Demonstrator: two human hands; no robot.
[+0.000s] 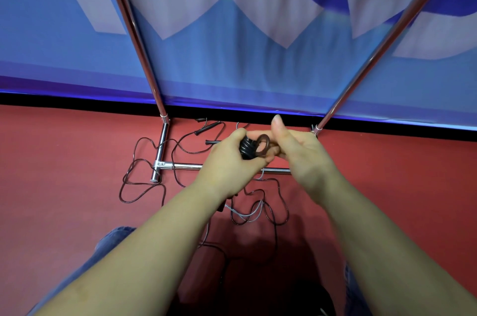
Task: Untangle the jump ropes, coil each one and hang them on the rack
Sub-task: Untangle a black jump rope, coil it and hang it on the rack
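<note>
While L hand grips black coiled rope above rack base bar, R hand pinches a brown loop, thumb raised. Loose ropes lie tangled on red floor.

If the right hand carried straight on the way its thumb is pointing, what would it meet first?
The right hand has its thumb pointing up and away, toward the blue banner behind the rack. Nothing shows in between, so the banner's lower edge looks like the first contact, though depth is hard to judge.

Left hand clenched (right hand pinching)
</note>
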